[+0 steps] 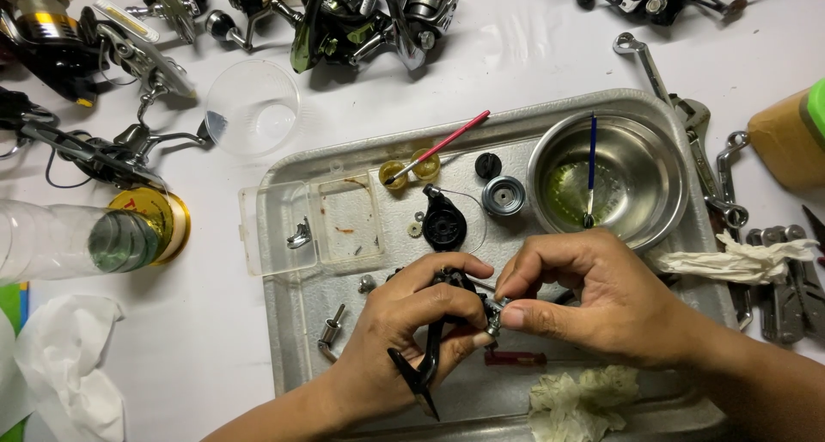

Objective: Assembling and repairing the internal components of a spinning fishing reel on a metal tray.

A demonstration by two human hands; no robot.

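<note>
Reel body [449, 280], a black fishing-reel frame with a long stem, sits gripped in the left hand [404, 339] above the near half of the metal tray [292, 339]. Its stem [421, 373] runs down and toward the person, ending in a pointed foot below the palm, so the long axis lies roughly near-to-far with a slight lean to the left. The left hand is closed around the upper frame, fingers curled over the top. The right hand [593, 300] comes in from the right, thumb and forefinger pinched narrow on a small silver fitting [495, 320] at the right flank of the reel body; whether that fitting is seated or merely touching cannot be told. Both hands meet at this point, the right being the one on the small part. Beyond the hands on the tray lie a black rotor piece [444, 223], a grey spool [503, 195], a clear plastic parts box [309, 227] and a steel bowl [662, 163] with greenish liquid and a blue-handled brush [591, 163]. A red-handled brush [443, 146] rests over two small yellow caps [409, 170]. Crumpled tissue [576, 403] lies at the near edge.
</note>
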